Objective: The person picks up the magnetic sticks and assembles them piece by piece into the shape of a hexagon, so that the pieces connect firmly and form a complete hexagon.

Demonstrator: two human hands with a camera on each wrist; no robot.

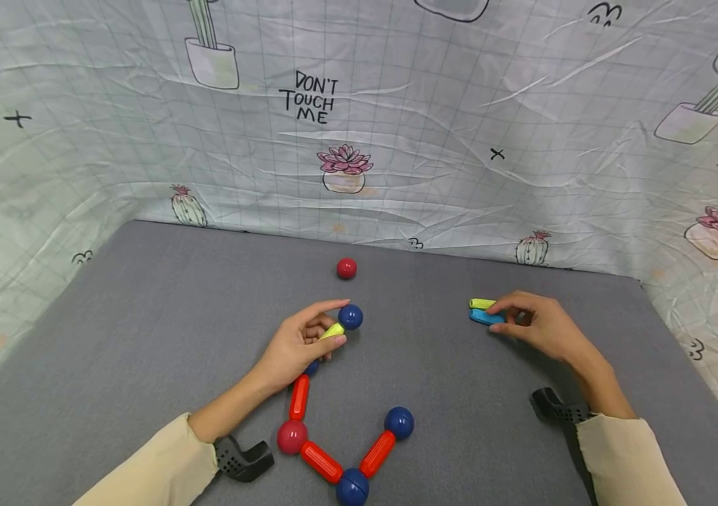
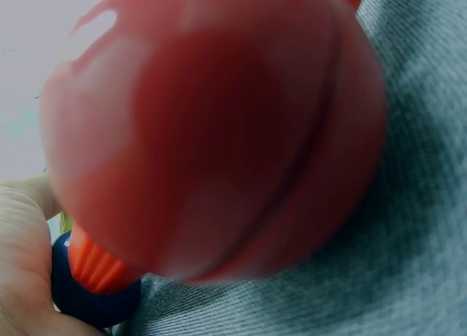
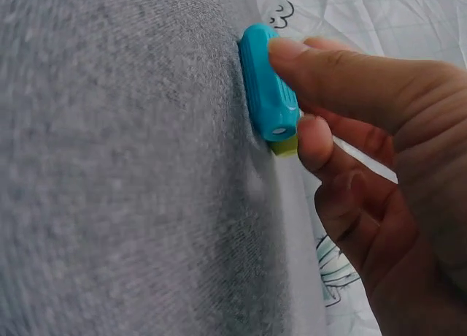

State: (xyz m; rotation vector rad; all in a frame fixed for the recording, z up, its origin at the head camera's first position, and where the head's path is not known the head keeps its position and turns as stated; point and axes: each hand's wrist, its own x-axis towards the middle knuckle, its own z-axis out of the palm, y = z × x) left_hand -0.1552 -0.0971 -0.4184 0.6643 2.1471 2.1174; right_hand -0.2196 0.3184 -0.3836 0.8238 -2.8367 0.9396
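Observation:
My left hand (image 1: 292, 344) pinches a yellow magnetic building rod (image 1: 333, 330) with a blue ball (image 1: 350, 316) at its upper end. Under that hand, another blue ball (image 1: 311, 367) joins a red rod (image 1: 299, 397), then a red ball (image 1: 292, 436), which fills much of the left wrist view. My right hand (image 1: 539, 323) has thumb and fingertips around a light blue rod (image 1: 485, 317) at the right of the table. A second yellow rod (image 1: 481, 303) lies right behind it, partly hidden by the blue one in the right wrist view.
From the red ball, the chain goes on through a red rod (image 1: 322, 462), a blue ball (image 1: 353, 486) and another red rod (image 1: 377, 453) to a blue end ball (image 1: 400, 422). A loose red ball (image 1: 346, 268) sits farther back. Printed cloth (image 1: 397, 126) hangs behind the grey table (image 1: 207, 281).

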